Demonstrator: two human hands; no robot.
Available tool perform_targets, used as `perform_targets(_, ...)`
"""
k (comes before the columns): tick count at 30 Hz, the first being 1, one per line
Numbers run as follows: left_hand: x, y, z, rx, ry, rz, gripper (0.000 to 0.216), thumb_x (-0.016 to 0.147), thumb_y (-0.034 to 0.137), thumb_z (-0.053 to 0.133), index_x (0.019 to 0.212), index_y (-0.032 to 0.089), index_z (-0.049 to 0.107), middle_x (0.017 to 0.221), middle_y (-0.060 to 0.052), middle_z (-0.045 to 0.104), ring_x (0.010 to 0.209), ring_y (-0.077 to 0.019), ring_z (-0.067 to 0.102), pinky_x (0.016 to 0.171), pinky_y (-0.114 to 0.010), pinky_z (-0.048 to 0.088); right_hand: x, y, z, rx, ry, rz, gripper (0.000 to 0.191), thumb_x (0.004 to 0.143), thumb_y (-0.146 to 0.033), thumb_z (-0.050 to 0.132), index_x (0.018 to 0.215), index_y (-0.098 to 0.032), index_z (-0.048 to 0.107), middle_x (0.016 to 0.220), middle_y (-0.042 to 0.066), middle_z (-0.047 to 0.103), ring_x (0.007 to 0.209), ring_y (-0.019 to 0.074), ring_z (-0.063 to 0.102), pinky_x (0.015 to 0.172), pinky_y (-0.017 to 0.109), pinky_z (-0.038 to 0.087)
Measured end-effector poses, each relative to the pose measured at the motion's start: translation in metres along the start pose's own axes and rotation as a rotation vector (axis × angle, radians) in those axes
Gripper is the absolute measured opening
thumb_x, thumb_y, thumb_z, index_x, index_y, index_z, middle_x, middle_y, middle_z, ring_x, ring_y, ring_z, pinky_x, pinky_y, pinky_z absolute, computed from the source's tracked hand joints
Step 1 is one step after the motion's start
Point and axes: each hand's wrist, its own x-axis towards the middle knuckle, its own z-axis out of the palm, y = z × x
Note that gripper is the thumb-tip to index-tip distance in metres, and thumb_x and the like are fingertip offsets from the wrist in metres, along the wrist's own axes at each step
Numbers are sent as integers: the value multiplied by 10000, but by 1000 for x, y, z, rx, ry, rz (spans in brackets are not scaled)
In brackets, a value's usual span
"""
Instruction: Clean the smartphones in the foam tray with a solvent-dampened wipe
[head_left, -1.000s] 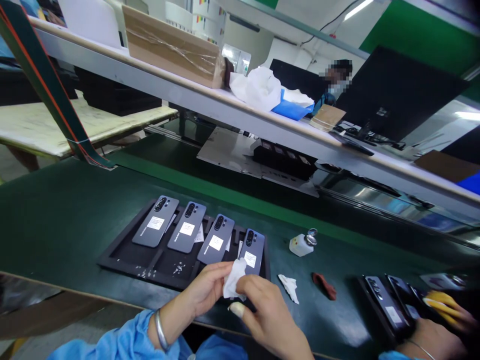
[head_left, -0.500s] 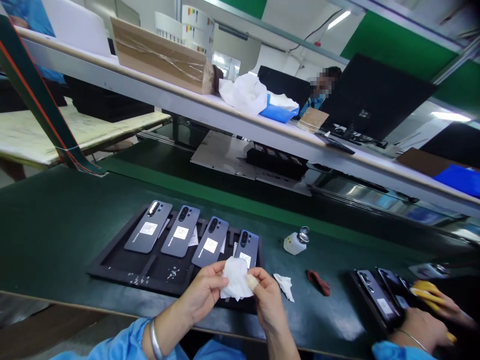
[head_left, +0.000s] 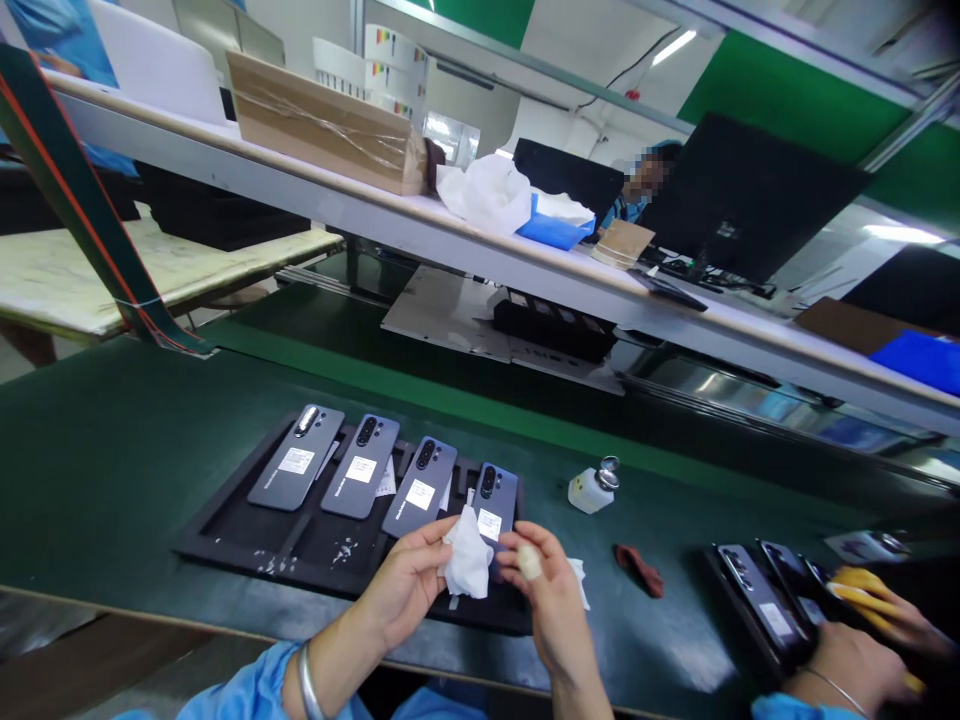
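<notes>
My left hand (head_left: 409, 580) pinches a crumpled white tissue (head_left: 468, 560), which hangs from its fingertips over the front of a black foam tray (head_left: 225, 545). To the right of the tissue, apart from it, is my right hand (head_left: 544, 580), its fingers loosely parted and holding nothing; a pale cover (head_left: 529, 562) wraps one fingertip. Several grey-blue smartphones lie back-up in a row on the tray, each with a white label; the rightmost phone (head_left: 495, 495) is just behind my hands. Another white tissue (head_left: 579, 580) lies partly hidden behind my right hand.
A white pump bottle (head_left: 592, 487) with a metal lid stands right of the tray, and a reddish-brown rag (head_left: 639, 570) lies nearer. At far right a co-worker's hands (head_left: 862, 660) work with a yellow cloth (head_left: 866, 592) beside another phone tray. A shelf (head_left: 360, 215) crosses above the green table.
My right hand has let go of the tissue and moved a little right. The tissue now hangs narrower from my left hand alone.
</notes>
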Motion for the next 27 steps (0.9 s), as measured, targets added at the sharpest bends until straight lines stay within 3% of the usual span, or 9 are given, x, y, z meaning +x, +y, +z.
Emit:
perform_targets(3, -2, 2, 2, 18, 38, 8, 427, 720, 103, 710, 1145, 76, 678, 1106, -176, 672, 937, -241, 640, 823, -321, 487, 2, 15, 14, -23, -117, 20, 411, 722, -427, 793, 964, -135, 633, 780, 46, 632, 646, 109, 552, 601, 205, 444)
perform_targets(5, -2, 3, 2, 30, 75, 11, 405, 712, 116, 726, 1113, 77, 692, 1082, -172, 679, 926, -241, 642, 826, -325, 488, 4, 19, 17, 22, -68, -3, 350, 702, -414, 805, 807, -121, 644, 648, 7, 569, 553, 69, 465, 524, 166, 376)
perform_targets(8, -2, 4, 0, 40, 107, 21, 405, 684, 132, 766, 1080, 79, 706, 1036, -164, 691, 898, -233, 646, 808, -313, 491, 9, 13, 11, 123, 72, -32, 336, 665, -406, 823, 768, -138, 648, 599, -20, 519, 522, 56, 413, 499, 157, 349)
perform_targets(10, -2, 5, -2, 45, 128, 32, 417, 671, 146, 790, 1076, 88, 709, 1009, -150, 698, 866, -210, 645, 784, -291, 491, 11, 5, 2, 177, 156, -57, 327, 634, -383, 838, 756, -149, 646, 655, -13, 551, 564, 67, 451, 532, 164, 386)
perform_targets(14, -2, 3, -1, 69, 156, 39, 428, 675, 188, 817, 1081, 107, 708, 996, -131, 700, 827, -179, 635, 767, -273, 490, 12, -4, -10, 200, 297, -146, 336, 569, -325, 856, 696, -136, 610, 988, 55, 636, 826, 146, 581, 682, 211, 471)
perform_targets(20, -2, 0, 6, 145, 149, 38, 569, 672, 256, 838, 1198, 146, 651, 995, -125, 699, 816, -189, 637, 748, -290, 496, 0, 13, 9, 173, 118, -4, 427, 643, -345, 811, 963, -186, 577, 810, 31, 614, 651, 132, 555, 578, 218, 451)
perform_targets(24, -2, 0, 4, 215, 170, 90, 632, 685, 316, 825, 1259, 158, 613, 1009, -128, 697, 799, -195, 637, 740, -312, 505, -4, 24, 17, 77, 60, 13, 411, 745, -438, 744, 999, -157, 585, 794, 30, 600, 638, 106, 521, 577, 189, 425)
perform_targets(27, -1, -2, 3, 238, 176, 117, 623, 677, 321, 825, 1241, 145, 629, 1024, -138, 698, 783, -193, 637, 735, -309, 502, -6, 26, 20, -3, -59, 24, 424, 790, -461, 714, 1054, -159, 576, 692, -11, 545, 551, 78, 440, 518, 172, 367)
